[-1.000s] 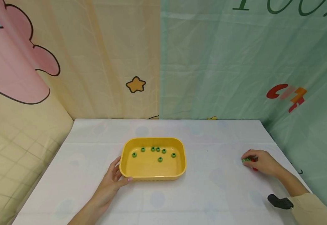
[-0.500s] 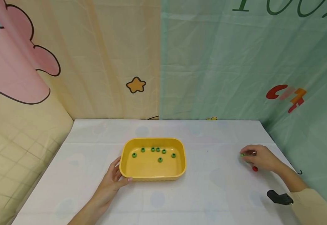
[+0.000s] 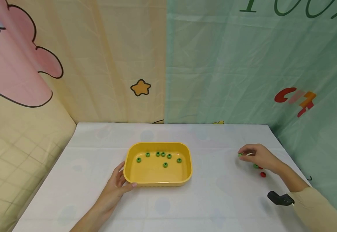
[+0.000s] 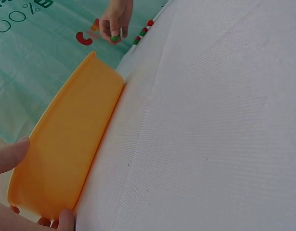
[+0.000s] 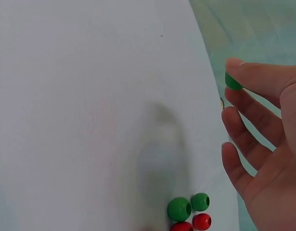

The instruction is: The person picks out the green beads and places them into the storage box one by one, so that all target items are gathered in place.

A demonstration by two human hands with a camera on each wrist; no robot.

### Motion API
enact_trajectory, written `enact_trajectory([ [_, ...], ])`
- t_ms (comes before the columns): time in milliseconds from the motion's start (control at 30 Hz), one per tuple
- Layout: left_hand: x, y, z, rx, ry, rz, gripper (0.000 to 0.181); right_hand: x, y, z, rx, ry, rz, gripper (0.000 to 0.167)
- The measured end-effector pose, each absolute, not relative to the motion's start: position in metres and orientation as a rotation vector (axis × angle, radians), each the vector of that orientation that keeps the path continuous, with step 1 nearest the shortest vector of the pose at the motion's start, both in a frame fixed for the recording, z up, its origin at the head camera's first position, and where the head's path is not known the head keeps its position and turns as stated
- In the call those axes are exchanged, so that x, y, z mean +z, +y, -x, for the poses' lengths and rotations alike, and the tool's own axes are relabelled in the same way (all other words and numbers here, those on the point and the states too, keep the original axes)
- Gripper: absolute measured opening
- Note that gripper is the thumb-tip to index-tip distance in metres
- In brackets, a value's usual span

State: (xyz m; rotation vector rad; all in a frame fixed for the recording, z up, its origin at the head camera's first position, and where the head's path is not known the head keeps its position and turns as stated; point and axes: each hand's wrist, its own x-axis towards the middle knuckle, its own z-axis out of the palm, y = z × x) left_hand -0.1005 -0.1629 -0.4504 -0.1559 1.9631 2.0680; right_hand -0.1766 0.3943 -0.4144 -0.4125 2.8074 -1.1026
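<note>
My left hand [image 3: 113, 190] grips the near left corner of a yellow plastic tray [image 3: 157, 184], thumb at the rim and fingers along the side. Several green beads [image 3: 165, 165] lie scattered inside that tray. Over at the right, my right hand [image 3: 261, 157] is raised above the table, pinching one green bead [image 5: 233, 82] between thumb and index finger; the other fingers are spread, loosely bent. Below it, a small cluster of beads rests on the cloth: green beads [image 5: 179, 209] beside red beads [image 5: 202, 222], partly cut off in the right wrist view.
A white cloth [image 3: 215, 199] covers the table, stretching between the tray and the loose beads. Printed curtains [image 3: 215, 64] hang behind and at the sides. A black device [image 3: 280, 198] juts from the right sleeve.
My right hand has lifted a green bead off the cluster and moved up and to the left, uncovering the beads below. The left hand and tray stay put.
</note>
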Motion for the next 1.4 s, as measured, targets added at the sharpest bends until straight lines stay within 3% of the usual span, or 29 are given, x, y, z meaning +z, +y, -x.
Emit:
enact_trajectory([
  [1033, -0.452, -0.164, 0.100, 2.098, 1.958, 0.125, 0.097, -0.395, 0.312, 0.220, -1.139, 2.619, 0.582, 0.023],
  [1400, -0.453, -0.165, 0.099, 2.089, 1.965, 0.114, 0.096, -0.388, 0.277, 0.235, -1.108, 2.609, 0.653, 0.015],
])
